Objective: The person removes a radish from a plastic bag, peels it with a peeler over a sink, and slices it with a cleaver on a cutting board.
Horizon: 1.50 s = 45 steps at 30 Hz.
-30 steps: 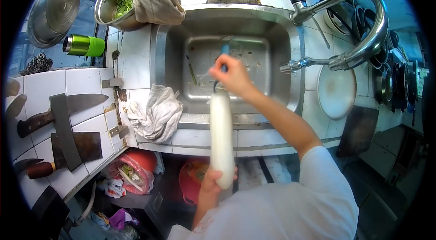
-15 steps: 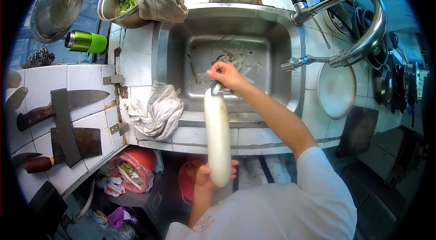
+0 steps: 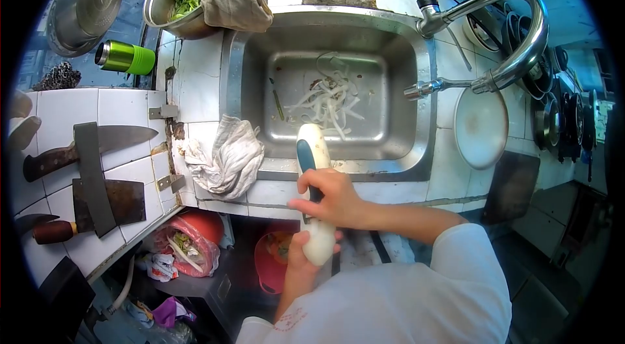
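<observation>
1. Left hand (image 3: 300,262) clamped around near end of daikon (image 3: 319,244), apparently to steady it.
2. Right hand (image 3: 334,197) closed on peeler (image 3: 305,155), along daikon.
3. Daikon tip over sink (image 3: 426,83), likely so peelings (image 3: 333,104) collect there.

Pale long radish (image 3: 322,154) across sink (image 3: 424,100) edge; blue-black peeler (image 3: 305,155) alongside.

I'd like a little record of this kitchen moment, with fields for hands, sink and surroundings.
Left hand: holding the near end of a long white vegetable
Right hand: gripping a blue-and-black-handled peeler against it
Sink: pale peel strips inside
Left of sink: crumpled cloth; knives farther left
Right of sink: round white lid or plate, chrome faucet
</observation>
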Motion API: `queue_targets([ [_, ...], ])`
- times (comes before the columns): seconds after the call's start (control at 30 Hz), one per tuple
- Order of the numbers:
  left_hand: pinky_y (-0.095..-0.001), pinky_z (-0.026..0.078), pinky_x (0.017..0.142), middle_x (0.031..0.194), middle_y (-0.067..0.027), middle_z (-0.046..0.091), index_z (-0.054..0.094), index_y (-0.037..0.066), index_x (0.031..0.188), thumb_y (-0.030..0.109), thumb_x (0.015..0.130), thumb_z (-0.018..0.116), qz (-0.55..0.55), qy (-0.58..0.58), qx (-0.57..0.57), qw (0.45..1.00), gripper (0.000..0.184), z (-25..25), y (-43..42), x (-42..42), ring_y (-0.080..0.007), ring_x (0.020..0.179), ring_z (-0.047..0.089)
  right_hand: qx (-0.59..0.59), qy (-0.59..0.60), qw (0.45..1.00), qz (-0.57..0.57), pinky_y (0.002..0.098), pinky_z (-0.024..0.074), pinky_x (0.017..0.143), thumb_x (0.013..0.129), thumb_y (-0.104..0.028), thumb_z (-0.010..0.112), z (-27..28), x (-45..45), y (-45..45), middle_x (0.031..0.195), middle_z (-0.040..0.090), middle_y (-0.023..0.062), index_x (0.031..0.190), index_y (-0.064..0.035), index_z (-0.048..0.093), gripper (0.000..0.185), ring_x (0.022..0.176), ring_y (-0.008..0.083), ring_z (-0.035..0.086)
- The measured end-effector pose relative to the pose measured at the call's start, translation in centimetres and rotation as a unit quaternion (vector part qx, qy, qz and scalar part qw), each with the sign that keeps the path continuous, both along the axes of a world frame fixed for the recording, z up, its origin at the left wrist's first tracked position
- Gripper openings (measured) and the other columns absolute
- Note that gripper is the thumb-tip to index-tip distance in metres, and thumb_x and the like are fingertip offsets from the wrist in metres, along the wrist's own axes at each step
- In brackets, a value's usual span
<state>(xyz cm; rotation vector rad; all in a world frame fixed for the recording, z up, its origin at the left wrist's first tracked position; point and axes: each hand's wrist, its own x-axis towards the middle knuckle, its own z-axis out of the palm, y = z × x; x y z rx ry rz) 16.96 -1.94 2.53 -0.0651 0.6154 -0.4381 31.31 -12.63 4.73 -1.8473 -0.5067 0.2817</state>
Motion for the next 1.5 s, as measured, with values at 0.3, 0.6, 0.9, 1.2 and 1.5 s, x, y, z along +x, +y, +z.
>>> queue_targets([
  [0.3, -0.0388, 0.054, 0.07, 0.116, -0.0224, 0.05, 0.033, -0.001, 0.132, 0.026, 0.07, 0.067, -0.023, -0.011, -0.057, 0.998, 0.076, 0.2, -0.1, 0.5, -0.0306, 0.093, 0.055, -0.119, -0.052, 0.964, -0.231, 0.0356, 0.042, 0.051, 0.074, -0.027, 0.074, -10.3, 14.4, 1.2, 0.059, 0.058, 0.0072, 0.081, -0.0086, 0.054, 0.028, 0.053, 0.0245, 0.057],
  [0.6, -0.0343, 0.05, 0.07, 0.117, -0.0195, 0.042, 0.03, 0.009, 0.135, 0.025, 0.071, 0.069, -0.014, 0.014, -0.118, 0.993, 0.076, 0.3, 0.6, 0.2, -0.0255, 0.091, 0.047, -0.023, -0.09, 0.996, 0.019, 0.0366, 0.0431, 0.075, 0.071, -0.023, 0.076, -1.4, 1.6, 0.0, 0.072, 0.059, 0.0046, 0.078, -0.0097, 0.058, 0.024, 0.064, 0.0225, 0.057],
  [0.9, -0.0369, 0.049, 0.07, 0.117, -0.021, 0.037, 0.024, 0.009, 0.138, 0.025, 0.073, 0.069, 0.011, -0.077, -0.18, 0.981, 0.081, 4.2, 1.5, 0.0, -0.0265, 0.089, 0.045, -0.017, -0.024, 0.93, -0.365, 0.0271, 0.0384, 0.05, 0.078, -0.019, 0.069, -6.4, 14.6, -2.6, 0.06, 0.054, 0.0023, 0.079, -0.0094, 0.057, 0.015, 0.054, 0.0122, 0.051],
  [1.2, -0.031, 0.046, 0.067, 0.113, -0.0196, 0.044, 0.03, 0.004, 0.134, 0.029, 0.074, 0.063, -0.032, -0.042, -0.018, 0.998, 0.073, 4.9, 2.5, 3.4, -0.0245, 0.09, 0.044, 0.034, -0.075, 0.991, -0.107, 0.0323, 0.0371, 0.071, 0.074, -0.024, 0.072, 2.9, 3.1, 1.4, 0.07, 0.058, 0.0012, 0.078, -0.0128, 0.06, 0.017, 0.06, 0.0195, 0.046],
  [1.5, -0.0309, 0.047, 0.06, 0.114, -0.0226, 0.04, 0.024, 0.007, 0.138, 0.029, 0.071, 0.068, -0.042, -0.092, 0.056, 0.993, 0.083, 8.6, 3.7, 1.2, -0.0263, 0.079, 0.045, -0.039, -0.129, 0.929, -0.344, 0.0348, 0.0416, 0.057, 0.079, -0.027, 0.068, -8.4, 16.7, -1.7, 0.059, 0.059, 0.004, 0.078, -0.0113, 0.056, 0.02, 0.052, 0.0247, 0.057],
])
